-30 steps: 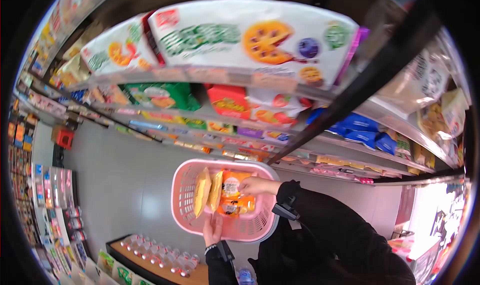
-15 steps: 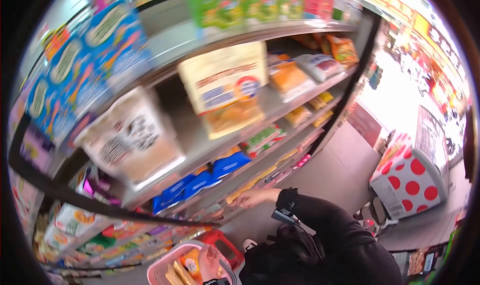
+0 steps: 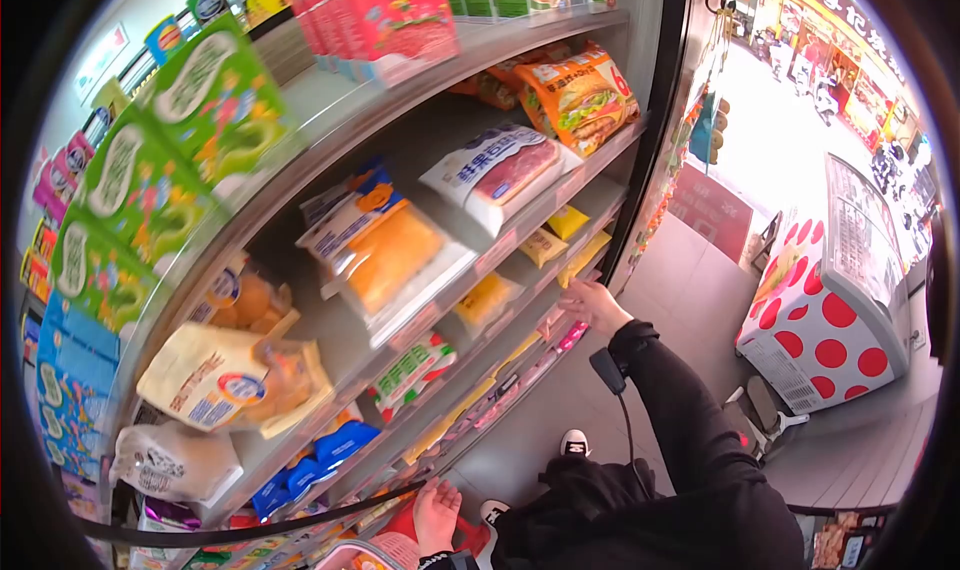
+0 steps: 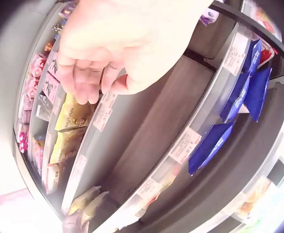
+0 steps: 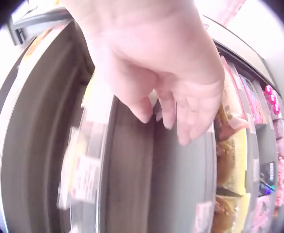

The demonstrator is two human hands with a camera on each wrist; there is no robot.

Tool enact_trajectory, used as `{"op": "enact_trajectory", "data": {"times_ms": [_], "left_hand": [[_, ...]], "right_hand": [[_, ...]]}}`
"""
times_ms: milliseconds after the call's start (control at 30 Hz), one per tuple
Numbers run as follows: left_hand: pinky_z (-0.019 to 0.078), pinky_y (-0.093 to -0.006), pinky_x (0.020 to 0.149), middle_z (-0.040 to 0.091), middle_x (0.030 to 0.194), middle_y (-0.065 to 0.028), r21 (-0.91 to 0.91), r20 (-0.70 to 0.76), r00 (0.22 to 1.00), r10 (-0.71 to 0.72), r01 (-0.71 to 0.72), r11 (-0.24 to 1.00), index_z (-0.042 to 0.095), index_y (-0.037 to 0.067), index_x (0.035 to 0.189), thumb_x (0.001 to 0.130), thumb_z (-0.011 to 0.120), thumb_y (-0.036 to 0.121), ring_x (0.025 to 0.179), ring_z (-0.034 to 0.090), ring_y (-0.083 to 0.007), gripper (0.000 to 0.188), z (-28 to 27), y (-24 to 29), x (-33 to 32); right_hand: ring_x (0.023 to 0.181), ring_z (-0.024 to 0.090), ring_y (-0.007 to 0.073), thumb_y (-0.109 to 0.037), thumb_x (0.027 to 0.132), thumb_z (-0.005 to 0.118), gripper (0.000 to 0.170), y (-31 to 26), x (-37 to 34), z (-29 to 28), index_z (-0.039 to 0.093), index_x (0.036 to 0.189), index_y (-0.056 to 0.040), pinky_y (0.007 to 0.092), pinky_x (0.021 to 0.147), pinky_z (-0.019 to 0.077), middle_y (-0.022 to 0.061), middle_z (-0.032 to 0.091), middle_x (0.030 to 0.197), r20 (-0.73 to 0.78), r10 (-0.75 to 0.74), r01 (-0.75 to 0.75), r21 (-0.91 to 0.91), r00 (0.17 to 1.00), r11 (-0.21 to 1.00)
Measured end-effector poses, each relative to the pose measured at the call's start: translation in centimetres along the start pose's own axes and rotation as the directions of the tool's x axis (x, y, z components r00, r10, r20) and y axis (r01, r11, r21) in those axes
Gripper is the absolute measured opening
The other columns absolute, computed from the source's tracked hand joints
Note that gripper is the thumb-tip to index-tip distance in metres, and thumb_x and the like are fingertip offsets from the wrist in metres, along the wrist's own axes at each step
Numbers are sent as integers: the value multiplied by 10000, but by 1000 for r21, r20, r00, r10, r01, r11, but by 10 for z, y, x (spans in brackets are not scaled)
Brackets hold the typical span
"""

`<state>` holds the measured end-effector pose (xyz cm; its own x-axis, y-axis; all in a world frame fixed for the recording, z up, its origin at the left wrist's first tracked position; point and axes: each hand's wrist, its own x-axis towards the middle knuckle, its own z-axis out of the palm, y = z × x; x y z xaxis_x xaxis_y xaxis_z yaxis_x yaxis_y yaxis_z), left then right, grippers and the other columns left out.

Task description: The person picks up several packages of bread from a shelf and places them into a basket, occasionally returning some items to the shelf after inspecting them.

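Note:
My right hand (image 3: 598,308) reaches to the shelf edge, fingers bent loosely downward close to a yellow packet (image 3: 584,260). In the right wrist view its thumb and fingers hang apart over a shelf (image 5: 181,184), with no packet between them. My left hand (image 3: 437,515) hangs low in front of the shelves, palm turned up and fingers loosely bent, holding nothing. In the left wrist view it overlaps gold packets (image 4: 74,116) on a lower shelf. Just below it in the head view, a pink basket (image 3: 345,556) is partly cut off by the frame.
Bagged bread (image 3: 395,245), a white bag (image 3: 505,170) and an orange bag (image 3: 580,95) fill the upper shelf. Blue packets (image 3: 325,455) lie lower left. A dotted freezer (image 3: 830,340) stands right, near the bright doorway. A dark bar (image 3: 270,538) crosses the lower left.
The view has swung right along the shelves toward the doorway. My right hand has left the basket and reached toward the lower shelves; the left has moved off the basket's rim.

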<state>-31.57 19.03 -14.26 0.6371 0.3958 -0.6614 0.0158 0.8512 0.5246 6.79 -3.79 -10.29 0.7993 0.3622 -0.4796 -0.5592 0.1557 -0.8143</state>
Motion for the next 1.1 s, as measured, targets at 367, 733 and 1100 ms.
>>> {"op": "enact_trajectory", "data": {"times_ms": [367,733,1100], "left_hand": [[408,-356,767,568,831,-64,-41,-106,993,41,-46,998,555,68,906,742,520,140,798,513,-204,183,70,-38,4],[415,-375,752,552,866,-116,18,-22,999,-35,36,999,526,41,933,753,487,106,798,520,-241,195,121,-53,36],[415,-369,795,554,924,-125,156,312,923,-224,183,971,515,30,965,801,456,129,874,529,-242,201,201,-78,79]], "right_hand": [[805,525,191,-179,834,429,208,-29,82,-26,448,974,-26,321,753,431,85,534,924,-51,33,-24,165,998,986],[930,496,180,-47,808,442,226,-21,35,-64,464,1029,-6,318,797,409,67,515,1005,202,-262,123,522,944,844],[985,477,196,-52,806,434,271,-21,-62,-105,436,1069,15,333,843,387,98,493,1075,330,-187,52,380,925,924]]}}
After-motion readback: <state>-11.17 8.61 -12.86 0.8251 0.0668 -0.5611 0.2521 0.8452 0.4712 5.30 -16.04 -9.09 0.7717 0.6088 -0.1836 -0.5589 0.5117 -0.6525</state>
